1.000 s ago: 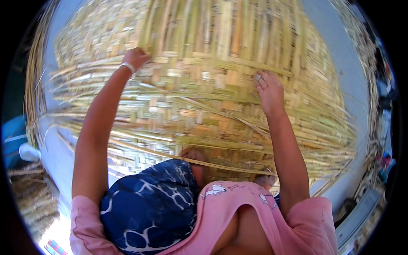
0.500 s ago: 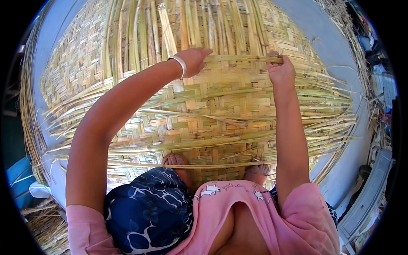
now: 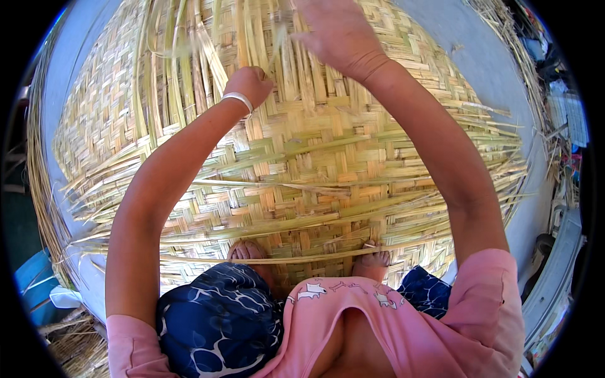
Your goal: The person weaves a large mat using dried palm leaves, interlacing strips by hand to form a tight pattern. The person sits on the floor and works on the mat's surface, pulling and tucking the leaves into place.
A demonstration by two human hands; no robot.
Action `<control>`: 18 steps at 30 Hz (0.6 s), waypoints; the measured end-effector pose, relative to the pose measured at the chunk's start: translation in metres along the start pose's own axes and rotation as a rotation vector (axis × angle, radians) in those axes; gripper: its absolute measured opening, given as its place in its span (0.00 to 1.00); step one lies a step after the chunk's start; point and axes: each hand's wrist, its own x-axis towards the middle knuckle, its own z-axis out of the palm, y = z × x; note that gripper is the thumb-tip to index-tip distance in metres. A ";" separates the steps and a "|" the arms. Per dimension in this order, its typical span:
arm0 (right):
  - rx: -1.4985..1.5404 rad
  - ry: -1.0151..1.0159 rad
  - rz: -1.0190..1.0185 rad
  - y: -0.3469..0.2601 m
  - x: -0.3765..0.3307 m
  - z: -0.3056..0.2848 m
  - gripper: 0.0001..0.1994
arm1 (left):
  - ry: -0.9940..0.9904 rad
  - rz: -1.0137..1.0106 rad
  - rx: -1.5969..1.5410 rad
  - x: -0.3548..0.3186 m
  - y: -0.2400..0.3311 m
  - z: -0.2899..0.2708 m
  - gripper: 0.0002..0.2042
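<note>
A large mat woven from split bamboo strips (image 3: 328, 145) spreads under my hands and feet. Over its far part, my left hand (image 3: 249, 86), with a white bracelet at the wrist, is curled shut among the ends of the lengthwise strips (image 3: 249, 38). What its fingers hold is hidden. Farther off, at the upper edge, my right hand (image 3: 337, 34) is above the strips and smeared by motion. Its thumb points left, while the other fingers are blurred and partly cut off. Loose crosswise strips (image 3: 296, 217) lie over the near part of the mat.
My bare feet (image 3: 247, 251) stand on the mat's near part. Bundles of thin strips (image 3: 47, 208) line the left side, with a blue object (image 3: 36, 280) beyond. On the right are a grey frame-like object (image 3: 558, 271) and a heap of dry strips (image 3: 504, 28).
My right hand has left the end of the crosswise strip and moved up and left to the far edge. My left hand has shifted left. Some lengthwise strips on the left have moved.
</note>
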 end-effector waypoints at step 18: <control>0.823 -0.563 1.092 0.075 -0.068 0.093 0.13 | -0.025 -0.130 -0.922 0.016 -0.022 0.003 0.11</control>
